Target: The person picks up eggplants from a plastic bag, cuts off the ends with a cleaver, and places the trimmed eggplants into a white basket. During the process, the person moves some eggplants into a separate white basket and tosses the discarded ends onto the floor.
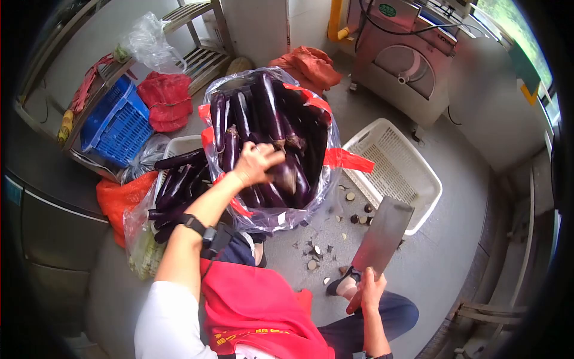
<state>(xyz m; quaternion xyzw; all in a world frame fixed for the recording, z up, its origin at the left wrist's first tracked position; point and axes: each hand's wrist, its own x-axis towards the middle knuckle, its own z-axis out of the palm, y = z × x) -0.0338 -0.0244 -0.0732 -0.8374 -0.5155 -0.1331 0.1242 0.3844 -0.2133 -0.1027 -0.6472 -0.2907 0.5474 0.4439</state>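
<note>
My left hand (258,164) reaches over a large clear plastic bag (275,222) with red handles, filled with dark purple eggplants (267,107). Its fingers are spread and touch or hover just over the blurred end of one eggplant (283,175); no firm grip shows. In my right hand (368,293) is a cleaver (384,235), held by the handle with its broad blade pointing up and away. To the left of the bag, more eggplants (174,186) are heaped in a white basket (182,143), mostly hidden beneath them.
A white plastic crate (429,185) lies right of the bag. Cut eggplant ends (313,264) are scattered on the grey floor. A blue basket (119,122), a red mesh sack (164,100) and an orange sack (116,200) stand left. A steel machine (397,60) stands at the back.
</note>
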